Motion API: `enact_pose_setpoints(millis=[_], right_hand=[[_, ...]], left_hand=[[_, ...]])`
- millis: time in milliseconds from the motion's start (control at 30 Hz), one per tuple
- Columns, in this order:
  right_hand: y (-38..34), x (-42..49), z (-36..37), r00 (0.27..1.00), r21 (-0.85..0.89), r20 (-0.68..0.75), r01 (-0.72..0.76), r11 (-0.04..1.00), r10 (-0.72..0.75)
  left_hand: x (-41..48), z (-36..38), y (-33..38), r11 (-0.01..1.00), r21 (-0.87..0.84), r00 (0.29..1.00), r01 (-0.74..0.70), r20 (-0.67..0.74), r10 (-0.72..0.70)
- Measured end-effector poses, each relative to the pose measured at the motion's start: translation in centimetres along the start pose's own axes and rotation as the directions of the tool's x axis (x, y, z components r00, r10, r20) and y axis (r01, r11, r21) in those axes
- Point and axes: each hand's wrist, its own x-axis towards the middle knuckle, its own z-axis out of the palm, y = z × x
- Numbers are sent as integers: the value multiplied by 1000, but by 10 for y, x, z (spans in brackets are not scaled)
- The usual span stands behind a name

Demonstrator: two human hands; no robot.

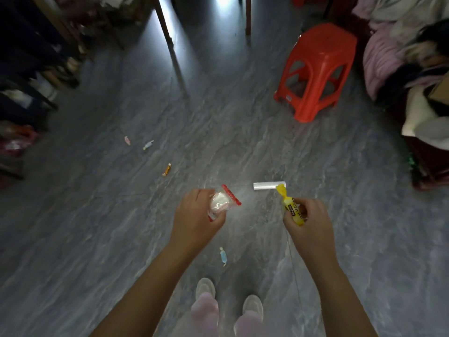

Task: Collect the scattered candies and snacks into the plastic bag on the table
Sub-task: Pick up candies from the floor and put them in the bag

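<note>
Lowest in the frame, just above the person's shoes [205, 288], a blue twist-wrapped candy [222, 256] lies on the floor [97, 239]. It looks light and small, best pinched by its body or by a twisted end.

Above it, at centre, the left hand [196, 215] is curled round a clear packet with red edges [224, 203]. The film looks thin and slick, and whatever is inside may crush, so a loose hold near the sealed edge should suit it. The right hand [308, 222] grips a yellow wrapped snack [290, 206] by its lower half, its twisted top sticking free.

Just beyond that, a pale roll of plastic [267, 186] lies on the floor — possibly the bag, though I cannot tell.

Farther up and to the left lie an orange candy [166, 169], a pale blue candy [148, 144] and a pink candy [127, 140] — all well apart from both hands. A red stool [315, 71] stands at upper right.
</note>
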Motion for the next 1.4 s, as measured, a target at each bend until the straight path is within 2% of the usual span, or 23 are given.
enact_pose_setpoints(millis=[267,567,733,867,1000,1200,1400], right_hand=[[-68,0,-35,981,-24,46,188,982,-187],[-139,35,-2,919,-21,185,359,933,-349],[-182,59,51,894,-33,249,393,919,-374],[-218,87,114,902,-64,291,351,934,-319],[-276,120,185,883,-92,317,391,916,-345],[-371,171,267,880,-65,294,409,910,-374],[-390,235,310,918,-96,259,333,938,-300]], left_hand=[[-1,-72,25,997,-33,994,67,-85,-70],[9,-132,-14,989,28,962,143,-237,-132],[31,-158,-71,963,-24,926,268,-268,-265],[67,-179,-134,945,-69,897,319,-301,-325],[116,-209,-208,933,-130,882,335,-304,-359],[206,-254,-281,941,-171,883,293,-328,-335],[294,-252,-319,961,-183,919,207,-300,-255]])
